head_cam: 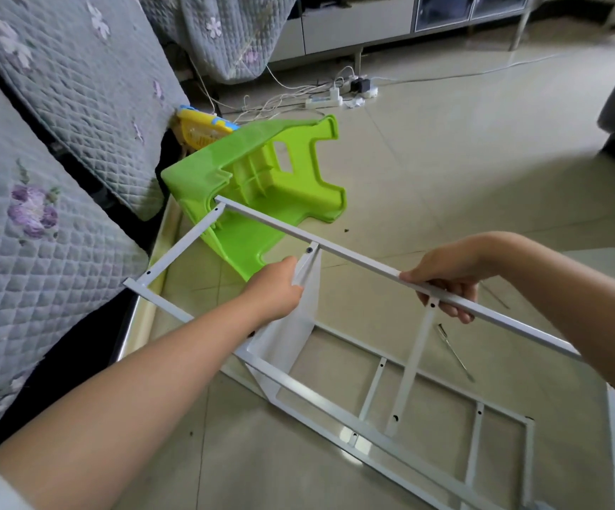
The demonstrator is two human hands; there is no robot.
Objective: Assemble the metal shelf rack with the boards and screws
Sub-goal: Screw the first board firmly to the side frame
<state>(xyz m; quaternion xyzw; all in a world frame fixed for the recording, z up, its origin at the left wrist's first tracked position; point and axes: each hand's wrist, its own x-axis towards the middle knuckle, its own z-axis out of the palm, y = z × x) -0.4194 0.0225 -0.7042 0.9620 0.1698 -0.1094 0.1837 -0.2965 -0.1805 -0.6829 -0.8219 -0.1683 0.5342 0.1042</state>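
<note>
Right hand (445, 285) grasps white metal rack rail (353, 260); left hand (274, 288) grips white flat board (294, 325) just beside it.

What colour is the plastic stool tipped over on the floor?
Bright lime green; the stool shows plainly in the head view, lying on its side behind the white rack frame.

A home living room is shown: a sofa (59, 149) draped in quilted floral covers, a low TV cabinet (372, 23) against the far wall, a power strip (322, 101) with tangled chargers on glossy floor tiles (464, 171), and a green plastic stool (261, 178) tipped over.
</note>
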